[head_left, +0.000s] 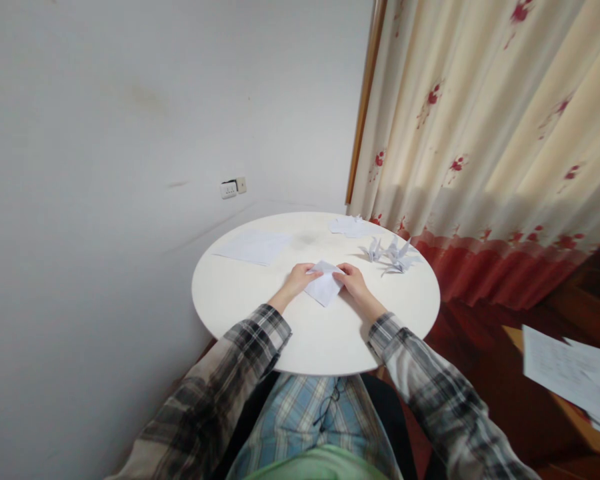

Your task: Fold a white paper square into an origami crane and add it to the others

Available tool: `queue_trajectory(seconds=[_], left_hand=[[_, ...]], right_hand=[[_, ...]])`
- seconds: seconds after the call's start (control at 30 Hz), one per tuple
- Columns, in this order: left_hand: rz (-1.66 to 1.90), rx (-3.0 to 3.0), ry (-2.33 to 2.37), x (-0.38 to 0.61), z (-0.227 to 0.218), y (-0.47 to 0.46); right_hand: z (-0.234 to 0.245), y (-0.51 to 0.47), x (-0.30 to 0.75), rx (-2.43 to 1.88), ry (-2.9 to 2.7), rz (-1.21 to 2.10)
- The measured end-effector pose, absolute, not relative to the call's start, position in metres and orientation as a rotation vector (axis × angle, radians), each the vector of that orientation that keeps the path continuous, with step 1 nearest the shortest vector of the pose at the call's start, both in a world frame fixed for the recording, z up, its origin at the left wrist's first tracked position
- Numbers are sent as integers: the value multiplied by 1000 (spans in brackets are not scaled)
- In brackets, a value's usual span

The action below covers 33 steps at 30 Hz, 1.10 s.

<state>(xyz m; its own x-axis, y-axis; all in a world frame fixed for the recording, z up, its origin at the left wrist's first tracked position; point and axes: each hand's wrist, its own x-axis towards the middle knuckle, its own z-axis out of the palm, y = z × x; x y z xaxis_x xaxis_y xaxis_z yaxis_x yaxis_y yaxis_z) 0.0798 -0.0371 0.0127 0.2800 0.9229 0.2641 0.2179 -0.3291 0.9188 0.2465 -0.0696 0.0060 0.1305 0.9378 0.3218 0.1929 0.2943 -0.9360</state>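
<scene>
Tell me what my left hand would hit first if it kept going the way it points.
Your left hand would meet the folded white paper at its fingertips first, then probably the right hand.

Surfaces and materials. The small folded white paper square [324, 288] that your left hand [297, 280] and right hand [355, 283] pinch is thin, matt paper, sharply creased. The round white table [240, 300] beneath it has a smooth top with a faint satin sheen. The flat white sheet [254, 247] and the small folded paper birds [394, 255] are the same matt paper. Your grey-and-cream checked sleeves [260, 333] are soft woven cloth. The cream curtain with red flowers [480, 133] is thin pleated cloth; the brown strip [364, 100] along its edge looks like varnished wood. The white wall [130, 133] is matt paint, faintly scuffed.
</scene>
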Motion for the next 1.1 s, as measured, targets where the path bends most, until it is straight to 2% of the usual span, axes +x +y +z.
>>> queue_trajectory(seconds=[1.1], left_hand=[[1169, 1754, 1001, 82, 15, -38]], right_hand=[[13, -74, 244, -1153, -1294, 748]])
